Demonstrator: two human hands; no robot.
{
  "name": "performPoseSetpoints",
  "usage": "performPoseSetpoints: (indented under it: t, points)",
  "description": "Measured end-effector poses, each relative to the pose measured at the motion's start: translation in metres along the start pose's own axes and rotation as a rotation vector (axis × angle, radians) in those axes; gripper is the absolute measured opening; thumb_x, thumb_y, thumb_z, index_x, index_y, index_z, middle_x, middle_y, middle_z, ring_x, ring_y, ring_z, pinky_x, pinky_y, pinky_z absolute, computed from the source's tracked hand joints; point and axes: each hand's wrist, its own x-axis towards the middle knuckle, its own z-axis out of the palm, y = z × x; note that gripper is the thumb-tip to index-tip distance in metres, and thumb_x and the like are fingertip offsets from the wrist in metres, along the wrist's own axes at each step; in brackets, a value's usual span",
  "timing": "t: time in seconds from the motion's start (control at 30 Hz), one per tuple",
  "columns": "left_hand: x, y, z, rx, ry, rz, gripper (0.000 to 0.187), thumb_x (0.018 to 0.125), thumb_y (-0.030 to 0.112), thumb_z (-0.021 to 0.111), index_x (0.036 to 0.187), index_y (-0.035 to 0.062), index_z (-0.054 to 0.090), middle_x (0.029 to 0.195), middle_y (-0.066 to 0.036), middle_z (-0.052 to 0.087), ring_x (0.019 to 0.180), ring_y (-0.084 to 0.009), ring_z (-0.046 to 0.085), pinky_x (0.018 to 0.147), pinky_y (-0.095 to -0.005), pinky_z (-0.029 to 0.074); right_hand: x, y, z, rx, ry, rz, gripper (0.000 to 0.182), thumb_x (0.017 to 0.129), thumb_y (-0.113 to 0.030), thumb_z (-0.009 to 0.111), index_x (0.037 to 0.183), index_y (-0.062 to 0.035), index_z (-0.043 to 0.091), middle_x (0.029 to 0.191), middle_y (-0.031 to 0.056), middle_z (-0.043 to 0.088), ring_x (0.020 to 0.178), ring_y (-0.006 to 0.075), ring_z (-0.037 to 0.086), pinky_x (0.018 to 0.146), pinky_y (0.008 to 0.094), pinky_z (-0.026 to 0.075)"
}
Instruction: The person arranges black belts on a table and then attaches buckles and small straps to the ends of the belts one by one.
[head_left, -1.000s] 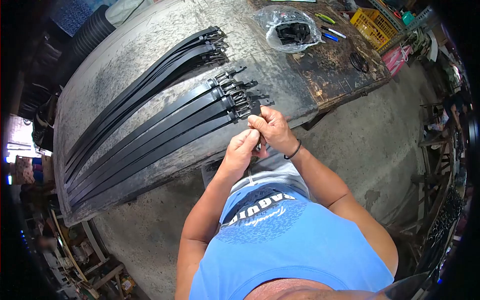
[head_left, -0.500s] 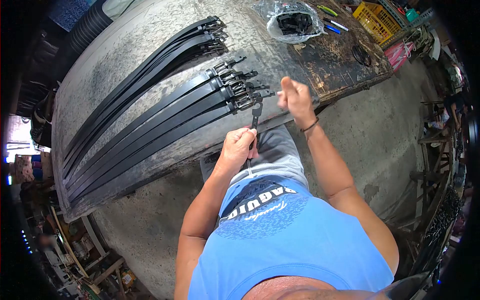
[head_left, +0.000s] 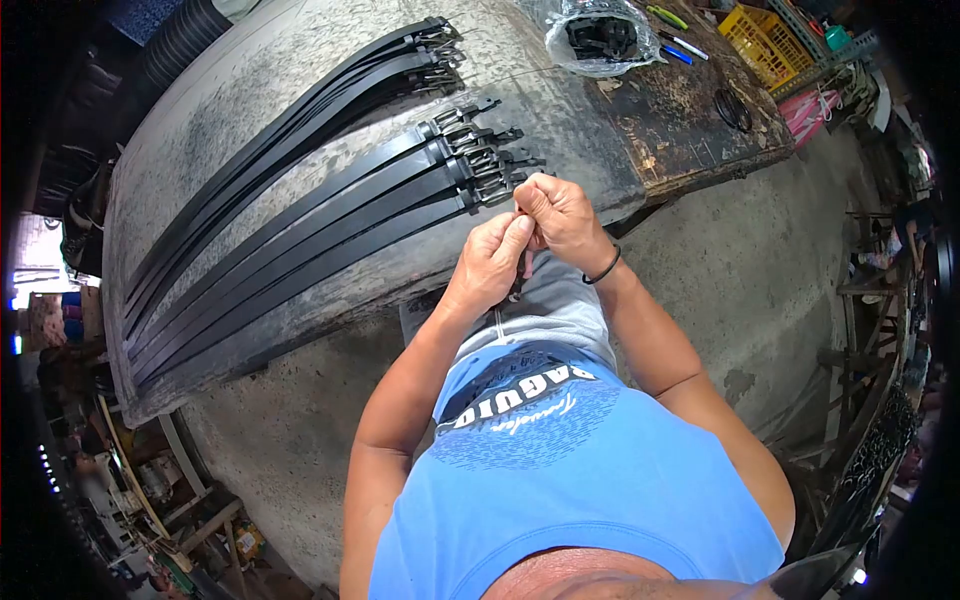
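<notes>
My left hand (head_left: 490, 262) is closed around a black belt hanger (head_left: 517, 287), a flat strip mostly hidden now, with a dark bit showing below the fingers. Pressed against it, my right hand (head_left: 562, 215) pinches at the hanger's upper end; the fingertips cover the exact contact. Just beyond the hands, several black belts (head_left: 330, 235) lie side by side on the table (head_left: 240, 110), their metal buckles (head_left: 472, 150) pointing right. Dark hook-ended hangers (head_left: 520, 157) stick out from these buckles.
Farther back lies a second bundle of black belts (head_left: 330, 95). A clear plastic bag (head_left: 565, 62) of black pieces sits at the far side, near a blue marker (head_left: 677, 55), a white marker (head_left: 684, 44) and yellow-green pliers (head_left: 667, 17). Beyond the table stands a yellow crate (head_left: 765, 45).
My right hand has come left and down from beside the buckles to meet my left hand, closing its fingers at the hanger. The hanger's hook end, visible before, is covered.
</notes>
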Motion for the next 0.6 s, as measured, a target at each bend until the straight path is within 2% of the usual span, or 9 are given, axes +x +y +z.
performPoseSetpoints:
  t: [0.07, 0.13, 0.27, 0.33, 0.4, 0.43, 0.47, 0.53, 0.6]
  points:
    - [0.001, -0.004, -0.001, -0.022, -0.019, 0.042, 0.03, 0.099, 0.024, 0.045, 0.085, 0.0008, 0.057, 0.073, -0.003, 0.056, 0.058, -0.0095, 0.053, 0.056, -0.0227, 0.043, 0.001, 0.001, -0.005, 0.006, -0.004, 0.079, 0.034, 0.095, -0.031, 0.054, 0.077, -0.0032, 0.055, 0.059, -0.002, 0.053, 0.05, 0.0033, 0.051, 0.042, 0.0199, 0.04]
    - [-0.005, -0.006, -0.002, -0.165, -0.055, -0.087, 0.026, 0.097, 0.021, 0.047, 0.087, 0.0013, 0.058, 0.069, -0.003, 0.057, 0.057, -0.0095, 0.053, 0.057, -0.0225, 0.043, -0.001, 0.001, -0.007, -0.033, 0.007, 0.1, 0.033, 0.095, -0.032, 0.054, 0.078, -0.0031, 0.056, 0.06, -0.002, 0.053, 0.05, 0.003, 0.05, 0.041, 0.0195, 0.04]
    - [-0.016, -0.004, -0.01, -0.141, -0.084, -0.21, 0.023, 0.096, 0.02, 0.049, 0.087, 0.0015, 0.059, 0.065, -0.003, 0.058, 0.056, -0.0094, 0.053, 0.056, -0.0228, 0.043, -0.001, -0.006, -0.012, 0.03, 0.124, 0.176, 0.033, 0.096, -0.033, 0.054, 0.082, -0.0027, 0.056, 0.066, -0.0011, 0.054, 0.047, 0.003, 0.048, 0.039, 0.0193, 0.039]
    - [-0.019, -0.008, -0.012, -0.165, -0.021, -0.276, 0.023, 0.094, 0.021, 0.051, 0.087, 0.0013, 0.06, 0.062, -0.003, 0.058, 0.055, -0.0091, 0.053, 0.054, -0.0223, 0.042, 0.0, -0.002, -0.013, 0.014, 0.086, 0.173, 0.028, 0.096, -0.03, 0.054, 0.085, -0.0034, 0.057, 0.072, -0.0004, 0.055, 0.049, 0.003, 0.048, 0.043, 0.0196, 0.042]
    - [-0.019, -0.011, -0.013, -0.098, -0.001, -0.235, 0.023, 0.094, 0.021, 0.051, 0.086, 0.0012, 0.06, 0.062, -0.003, 0.058, 0.054, -0.0088, 0.052, 0.053, -0.0221, 0.042, 0.001, -0.002, -0.009, -0.052, 0.01, 0.021, 0.02, 0.093, -0.023, 0.057, 0.089, -0.0033, 0.058, 0.072, -0.001, 0.054, 0.054, 0.0049, 0.049, 0.049, 0.0214, 0.045]
    - [-0.019, -0.011, -0.013, -0.032, 0.014, -0.194, 0.023, 0.094, 0.021, 0.051, 0.085, 0.0011, 0.06, 0.061, -0.004, 0.058, 0.053, -0.0084, 0.052, 0.052, -0.0219, 0.041, 0.004, 0.009, -0.006, -0.178, -0.005, -0.215, 0.015, 0.089, -0.018, 0.06, 0.093, -0.0034, 0.059, 0.071, -0.0014, 0.055, 0.059, 0.0065, 0.052, 0.054, 0.0234, 0.046]
    - [-0.019, -0.011, -0.013, -0.031, 0.015, -0.191, 0.023, 0.094, 0.021, 0.051, 0.085, 0.0011, 0.06, 0.061, -0.004, 0.058, 0.053, -0.0084, 0.052, 0.052, -0.0219, 0.041, 0.002, 0.011, -0.004, -0.179, -0.007, -0.217, 0.015, 0.089, -0.018, 0.06, 0.093, -0.0034, 0.059, 0.071, -0.0014, 0.055, 0.059, 0.0065, 0.052, 0.054, 0.0234, 0.046]
    - [-0.019, -0.011, -0.01, 0.194, 0.073, -0.152, 0.024, 0.094, 0.02, 0.051, 0.083, 0.0007, 0.059, 0.059, -0.003, 0.057, 0.052, -0.0075, 0.051, 0.051, -0.0216, 0.039, -0.005, 0.003, 0.001, -0.229, 0.051, -0.073, 0.017, 0.087, -0.016, 0.063, 0.095, -0.0024, 0.06, 0.073, -0.0004, 0.058, 0.061, 0.007, 0.053, 0.054, 0.0245, 0.046]
    - [-0.019, -0.006, -0.004, 0.199, 0.075, -0.146, 0.025, 0.094, 0.02, 0.049, 0.082, 0.0009, 0.059, 0.057, -0.002, 0.056, 0.05, -0.0068, 0.049, 0.049, -0.0218, 0.038, -0.002, -0.003, -0.006, -0.377, 0.114, 0.023, 0.018, 0.089, -0.019, 0.061, 0.094, -0.0017, 0.061, 0.073, 0.0004, 0.06, 0.061, 0.0073, 0.055, 0.053, 0.0256, 0.046]
